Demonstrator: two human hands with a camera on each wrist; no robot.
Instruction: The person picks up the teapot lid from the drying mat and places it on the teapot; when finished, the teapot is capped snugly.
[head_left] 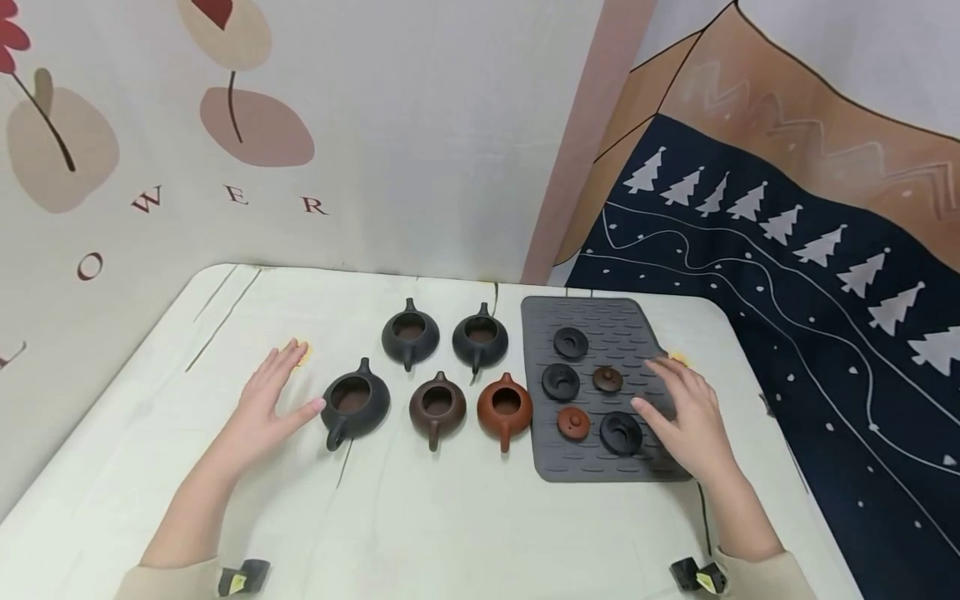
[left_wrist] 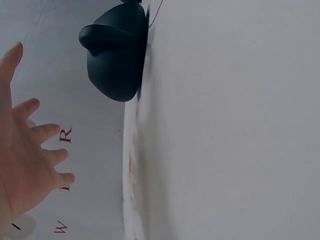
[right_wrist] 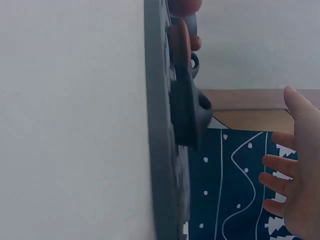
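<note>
My left hand [head_left: 258, 408] is spread to the left of a large black teapot [head_left: 367, 417], its thumb tip closest to it; the left wrist view shows a gap between them. My right hand [head_left: 686, 421] hovers by the right side of a grey mat [head_left: 551, 467], fingers extended and holding nothing. On the mat lie a large black lid [head_left: 609, 446], two smaller black lids [head_left: 571, 331], a brown lid [head_left: 600, 383] and a red-brown lid [head_left: 568, 429]. Left of the mat stand two more black teapots [head_left: 393, 346], a brown teapot [head_left: 426, 422] and a red-brown teapot [head_left: 495, 425], all lidless.
The white table [head_left: 420, 533] meets a printed cloth wall [head_left: 420, 167] at the back. Dark fabric with white trees [head_left: 750, 275] hangs on the right. Yellow patches lie beside both hands' fingertips. A thin dark cord [head_left: 704, 508] runs near my right wrist.
</note>
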